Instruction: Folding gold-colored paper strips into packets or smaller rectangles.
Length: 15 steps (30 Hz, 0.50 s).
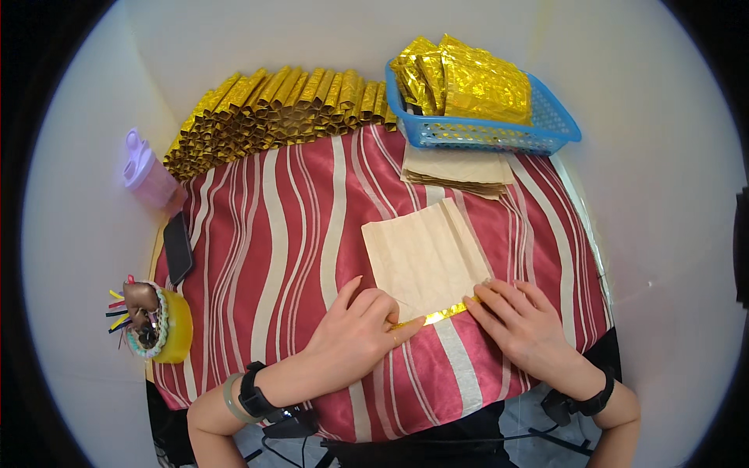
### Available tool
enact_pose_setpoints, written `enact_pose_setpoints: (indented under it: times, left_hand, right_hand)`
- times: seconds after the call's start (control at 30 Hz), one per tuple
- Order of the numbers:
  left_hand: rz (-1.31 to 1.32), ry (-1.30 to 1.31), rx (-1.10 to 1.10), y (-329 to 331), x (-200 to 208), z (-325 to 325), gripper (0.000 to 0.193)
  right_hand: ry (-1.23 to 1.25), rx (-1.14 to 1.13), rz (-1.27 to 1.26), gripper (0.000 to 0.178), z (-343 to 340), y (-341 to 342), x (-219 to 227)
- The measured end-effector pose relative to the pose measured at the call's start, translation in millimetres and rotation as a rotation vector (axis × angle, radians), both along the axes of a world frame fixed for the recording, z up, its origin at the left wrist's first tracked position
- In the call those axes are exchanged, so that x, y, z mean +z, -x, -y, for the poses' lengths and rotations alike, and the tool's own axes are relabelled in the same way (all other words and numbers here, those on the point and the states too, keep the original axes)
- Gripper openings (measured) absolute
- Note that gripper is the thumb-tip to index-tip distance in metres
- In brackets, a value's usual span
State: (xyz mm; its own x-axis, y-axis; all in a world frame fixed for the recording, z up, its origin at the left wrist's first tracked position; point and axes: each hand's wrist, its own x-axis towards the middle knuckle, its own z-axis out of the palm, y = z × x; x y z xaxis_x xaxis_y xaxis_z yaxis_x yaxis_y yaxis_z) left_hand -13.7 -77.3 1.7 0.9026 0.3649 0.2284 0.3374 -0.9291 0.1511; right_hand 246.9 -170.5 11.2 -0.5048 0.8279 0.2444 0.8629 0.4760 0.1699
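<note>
Two half-curled hands [524,329] pinch the gold fold [446,313] on one mostly flat sheet [421,257], many rolls [289,92] apparently done, stacked paper [460,165] left.

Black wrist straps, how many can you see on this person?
2: one black strap around the left hand's wrist, another black strap around the right hand's wrist. Any higher up could be out of view.

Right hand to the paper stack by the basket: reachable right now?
Likely yes: the near part of the paper stack shows uncovered past the blue basket; the right hand must first leave the gold-edged sheet.
</note>
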Motion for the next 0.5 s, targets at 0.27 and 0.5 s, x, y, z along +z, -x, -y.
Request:
enact_pose_setpoints:
  times: [0.27, 0.5]
  left_hand:
    - [-0.058, -0.173, 0.042, 15, 3, 13, 0.042]
    - [-0.082, -0.223, 0.008, 22, 3, 15, 0.036]
  right_hand:
    - [0.01, -0.014, -0.031, 0.043, 2, -12, -1]
    - [-0.018, 0.054, -0.03, 0.042, -4, -20, 0]
